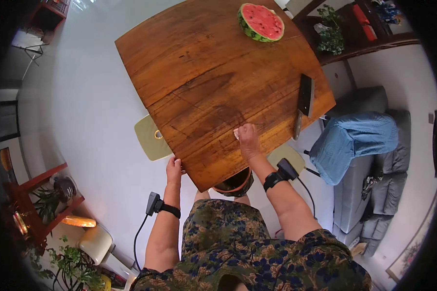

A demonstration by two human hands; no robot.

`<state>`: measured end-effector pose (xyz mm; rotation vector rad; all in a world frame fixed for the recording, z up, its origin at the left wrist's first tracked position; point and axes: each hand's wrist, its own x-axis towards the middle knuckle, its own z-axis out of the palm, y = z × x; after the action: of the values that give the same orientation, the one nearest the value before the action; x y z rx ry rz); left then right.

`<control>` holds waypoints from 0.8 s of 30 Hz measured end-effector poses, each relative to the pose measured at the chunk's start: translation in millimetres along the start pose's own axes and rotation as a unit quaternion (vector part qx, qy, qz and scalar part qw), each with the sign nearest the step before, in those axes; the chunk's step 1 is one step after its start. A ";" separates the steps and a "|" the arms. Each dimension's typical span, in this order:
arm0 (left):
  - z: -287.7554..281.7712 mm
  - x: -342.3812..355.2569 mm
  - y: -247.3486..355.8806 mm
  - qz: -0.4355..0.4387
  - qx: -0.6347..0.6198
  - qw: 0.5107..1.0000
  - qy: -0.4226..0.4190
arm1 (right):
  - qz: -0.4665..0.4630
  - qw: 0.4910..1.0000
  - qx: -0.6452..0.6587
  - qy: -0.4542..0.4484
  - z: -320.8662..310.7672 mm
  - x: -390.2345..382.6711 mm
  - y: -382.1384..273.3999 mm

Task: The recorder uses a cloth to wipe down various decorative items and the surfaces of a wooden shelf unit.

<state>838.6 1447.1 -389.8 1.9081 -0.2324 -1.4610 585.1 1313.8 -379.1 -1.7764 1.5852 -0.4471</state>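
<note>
My right hand (248,139) is closed around a small, pale, crumpled tissue or cloth, pressed to the wooden table (189,63) near its front edge. Only a pinkish-white bit of it shows beside the fingers. At the table's near left edge, my left hand (175,169) touches the wood with its fingers partly stretched out, and nothing shows in it. A cleaver (305,99) with a dark blade lies along the right edge, its handle toward me. Toward the far end sits a cut half watermelon (262,22), red flesh up. Dark, damp-looking patches mark the tabletop ahead of my right hand.
A lined bin (233,183) stands beneath the near edge, by my legs. Pale green stools (151,138) are tucked at the table's sides. To the right, a blue cloth (352,140) covers a chair beside a grey sofa (352,194). Potted plants (75,264) stand lower left.
</note>
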 end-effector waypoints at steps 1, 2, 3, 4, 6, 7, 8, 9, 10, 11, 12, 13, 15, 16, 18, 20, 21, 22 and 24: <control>-1.8 0.7 -3.5 -0.020 -0.003 1.000 -0.003 | 0.061 0.997 0.055 -0.003 -5.1 -11.9 -9.7; -4.0 0.6 -7.3 -0.041 -0.006 0.999 -0.005 | -0.063 0.998 -0.016 0.021 2.3 -29.0 -11.8; -1.6 -1.0 -9.3 -0.040 -0.001 0.999 -0.011 | -0.181 0.978 -0.092 0.048 10.1 -51.6 -13.0; -1.3 -2.6 -11.4 -0.043 -0.008 0.999 -0.010 | -0.090 0.993 0.068 -0.025 22.6 -75.6 -17.3; 4.5 -5.4 -14.6 -0.045 -0.012 0.999 -0.018 | 0.007 0.971 0.223 -0.086 33.3 -98.8 -23.4; 3.7 -9.1 -16.5 -0.058 -0.021 0.998 -0.011 | -0.130 0.985 0.088 -0.067 33.6 -105.3 -27.9; 3.0 -11.5 -17.8 -0.071 -0.031 0.997 -0.003 | -0.261 0.963 -0.053 -0.048 31.5 -108.4 -29.4; 0.2 -12.7 -19.4 -0.079 -0.023 0.997 -0.009 | -0.255 0.965 -0.054 -0.044 27.8 -106.9 -26.5; -2.3 -13.2 -21.3 -0.079 -0.018 0.997 -0.013 | -0.275 0.957 -0.062 -0.070 22.1 -99.2 -22.8; -4.6 -13.4 -23.3 -0.081 -0.007 0.997 -0.010 | -0.295 0.948 -0.070 -0.097 15.9 -90.3 -18.3; -5.9 -13.9 -24.4 -0.082 0.003 0.997 -0.005 | -0.283 0.956 -0.054 -0.055 6.2 -77.9 -15.5; -4.3 -16.1 -24.9 -0.082 0.007 0.997 -0.008 | -0.268 0.962 -0.039 -0.012 -6.2 -65.9 -9.0; -1.1 -21.3 -24.5 -0.046 0.041 0.997 0.039 | -0.209 0.967 -0.053 0.133 -21.6 -48.7 26.1; 8.1 -22.7 -21.2 -0.043 0.045 0.998 0.027 | -0.072 0.954 0.244 0.161 -29.2 -43.0 66.9; 8.6 -24.8 -22.1 0.067 0.203 0.968 0.135 | 0.090 0.899 0.359 0.233 -47.3 -35.0 90.6; -1.9 -23.5 -24.5 0.164 0.237 0.943 0.169 | 0.106 0.934 0.191 0.284 -81.2 -29.5 69.3; 8.5 -26.1 -15.1 0.209 0.216 0.941 0.158 | 0.082 0.944 0.036 0.319 -103.6 -30.9 77.3; 22.4 -29.7 -1.9 0.254 0.194 0.936 0.146 | 0.057 0.929 -0.120 0.347 -117.3 -29.5 85.1; 58.7 -49.2 39.1 0.386 0.320 0.839 0.212 | 0.142 0.920 0.154 0.332 -120.6 -26.6 106.5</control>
<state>779.4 1420.0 -333.7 2.1738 -1.2365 -0.4031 422.8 1306.4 -364.4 -1.1777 2.0458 -1.1727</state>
